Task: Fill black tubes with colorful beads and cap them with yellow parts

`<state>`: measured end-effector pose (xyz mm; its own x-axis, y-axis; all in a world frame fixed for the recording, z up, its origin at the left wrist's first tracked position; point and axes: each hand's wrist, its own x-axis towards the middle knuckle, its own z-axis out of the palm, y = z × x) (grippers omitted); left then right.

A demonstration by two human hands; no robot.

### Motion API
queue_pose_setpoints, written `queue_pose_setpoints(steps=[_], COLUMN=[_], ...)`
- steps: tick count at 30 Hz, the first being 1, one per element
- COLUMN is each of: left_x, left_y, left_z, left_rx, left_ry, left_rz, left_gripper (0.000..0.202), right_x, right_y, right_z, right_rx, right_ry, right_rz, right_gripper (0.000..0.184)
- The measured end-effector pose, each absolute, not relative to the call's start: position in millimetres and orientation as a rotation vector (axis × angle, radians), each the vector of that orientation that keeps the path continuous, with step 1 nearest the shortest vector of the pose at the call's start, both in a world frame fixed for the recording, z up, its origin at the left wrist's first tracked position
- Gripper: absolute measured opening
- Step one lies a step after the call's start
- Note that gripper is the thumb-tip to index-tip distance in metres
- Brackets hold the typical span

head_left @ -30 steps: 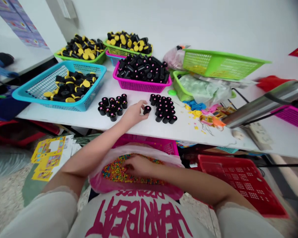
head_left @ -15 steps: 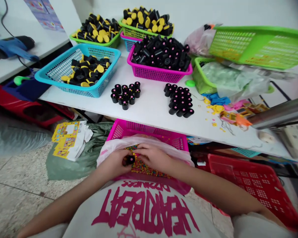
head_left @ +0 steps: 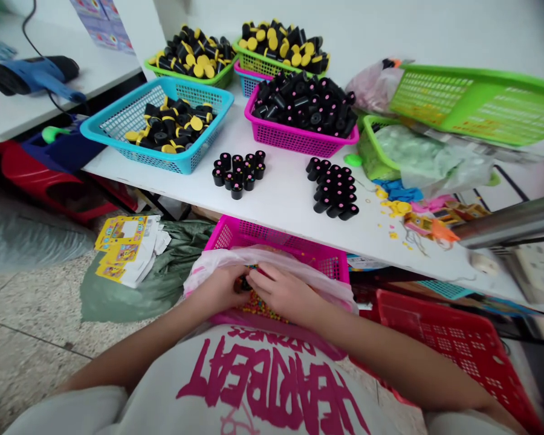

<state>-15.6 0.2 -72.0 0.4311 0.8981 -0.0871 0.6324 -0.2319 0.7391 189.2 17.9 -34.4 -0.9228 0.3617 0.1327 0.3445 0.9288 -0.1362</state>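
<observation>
In the lap basket, my left hand (head_left: 222, 290) is closed round a small black cylinder (head_left: 243, 284), mostly hidden by the fingers. My right hand (head_left: 285, 295) meets it from the other side, its bent fingers close together at the cylinder; whatever they pinch is hidden. Below both hands lie tiny multicoloured beads (head_left: 263, 308) on a whitish plastic bag (head_left: 204, 266) that lines a pink basket (head_left: 272, 232). On the white table stand two groups of upright black cylinders with pink dots: a left group (head_left: 237, 175) and a right group (head_left: 335, 188).
Behind the groups are a blue basket (head_left: 181, 162) of black-and-yellow pieces and a magenta basket (head_left: 301, 142) heaped with black cylinders. A blue heat gun (head_left: 38, 78) lies on the left table. A red crate (head_left: 457, 344) is at lower right, a metal pole (head_left: 517, 220) at the right.
My right fingers have come in to the black cylinder in my left hand and now partly cover it. The whole view has shifted slightly.
</observation>
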Motion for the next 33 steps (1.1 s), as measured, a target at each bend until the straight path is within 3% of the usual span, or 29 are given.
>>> queue_pose_setpoints(steps=[6,11,16,20,23,28,33], left_x=[-15,-19,-42,-66,-74,-69,-66], left_y=[2,-3,14,63,105,150,147], left_z=[-70,-58,-11,8,-2,-26,-15], left_rx=[1.908,1.926,1.913,1.874,1.827,1.761,1.758], left_ry=[1.257,1.239,1.269,1.622,1.795,1.702,1.795], left_rz=[0.462,0.496,0.597,0.901,0.965,0.985,1.080], left_gripper=[0.034,0.037,0.032,0.039,0.041,0.054,0.053], right_x=[194,202,219,208,186,150,138], right_y=[17,23,28,25,20,18,30], right_z=[-41,-27,-41,-81,-96,-101,-110], right_rx=[-0.737,-0.824,-1.123,-1.467,-1.361,-1.165,-0.995], right_ry=[-2.821,-2.718,-2.874,-3.011,-3.080,-3.151,-3.167], right_rz=[0.634,0.923,0.793,0.546,0.525,0.537,0.644], right_gripper=[0.029,0.045,0.047,0.044,0.036,0.029,0.020])
